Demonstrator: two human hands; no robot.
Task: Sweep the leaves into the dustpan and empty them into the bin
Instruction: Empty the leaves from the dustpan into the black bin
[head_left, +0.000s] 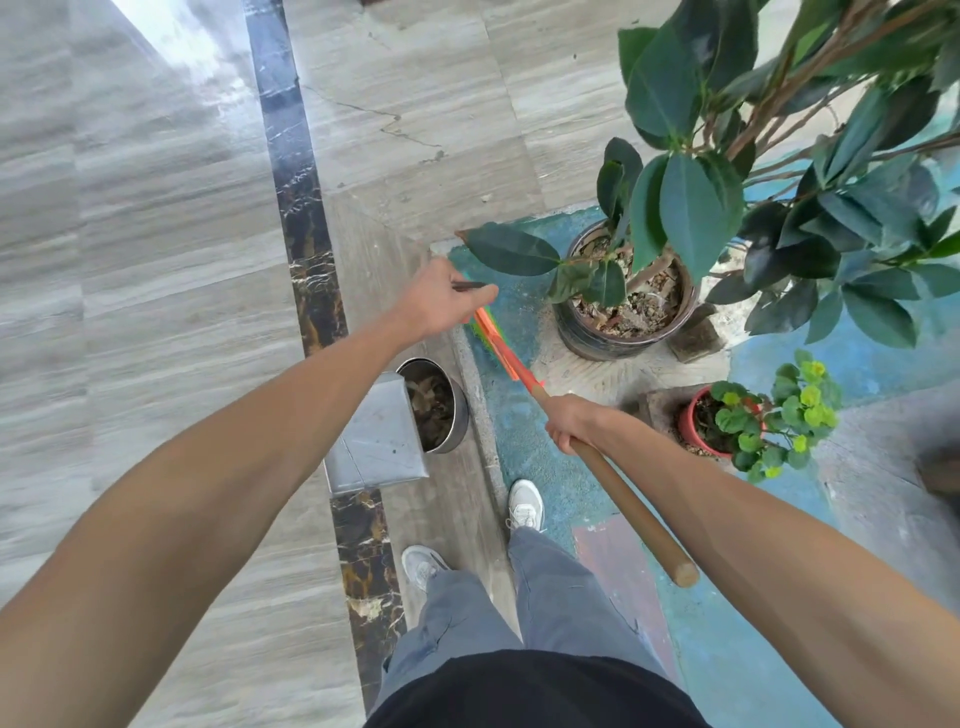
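1. Nearest: the person's two white shoes (525, 506) stood at the low step edge where the grey tiled floor (156, 260) met the blue painted floor (524, 436); one shoe on each side.
2. Right hand (571, 422) was wrapped shut around the wooden broom handle (628, 501), free end of the handle pointing back toward the body.
3. Just left of that hand, the round metal bin (434, 405) sat on the grey tile with a flat metal lid or pan (376, 439) against its near side. Brown dry leaves (428, 402) already lay inside; judged part of the sweeping was done.
4. Broom head (491, 338), orange and green, rested on the blue floor beyond the bin, partly hidden under the left hand.
5. Left hand (441, 299) reached forward, fingers pinched on a thin dark rod or stem (470, 285); could not tell if this was a dustpan handle. No dustpan body was visible.
6. Loose leaves on the floor: none clearly seen. Remaining work likely small, though ground under the foliage was hidden.
7. Farther: large potted plant (628, 306) crowded the right, its leaves overhanging the broom path; small red pot (698, 423) stood near the right forearm. Tight room there.
8. Open room: wide bare tile to the left and ahead.
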